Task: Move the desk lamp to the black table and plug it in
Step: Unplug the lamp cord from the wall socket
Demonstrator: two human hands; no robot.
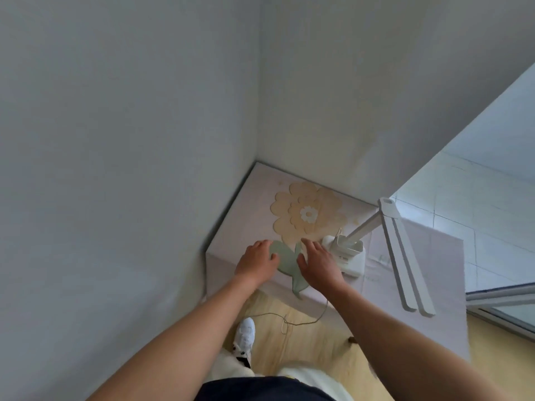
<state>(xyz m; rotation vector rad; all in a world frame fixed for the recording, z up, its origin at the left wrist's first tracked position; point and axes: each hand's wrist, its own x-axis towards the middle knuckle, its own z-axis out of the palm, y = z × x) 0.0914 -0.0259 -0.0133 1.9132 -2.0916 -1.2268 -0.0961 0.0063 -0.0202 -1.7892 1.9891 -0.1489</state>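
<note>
A white desk lamp stands on a low table covered with a pink flower-print cloth (pixel 249 204). Its base (pixel 351 260) sits near the table's front edge, its stem (pixel 363 227) leans up to the right, and its long double-bar head (pixel 402 256) reaches toward me. A thin cord (pixel 301 321) trails from the lamp down to the wooden floor. My right hand (pixel 317 263) hovers open just left of the base, not touching it. My left hand (pixel 257 261) is open over the cloth's green leaf print. The black table is not in view.
The covered table fills a corner between two pale walls (pixel 115 140). A glass sliding door (pixel 477 227) with its frame stands at the right. My white shoe (pixel 244 337) is on the wooden floor (pixel 304 351) near the loose cord.
</note>
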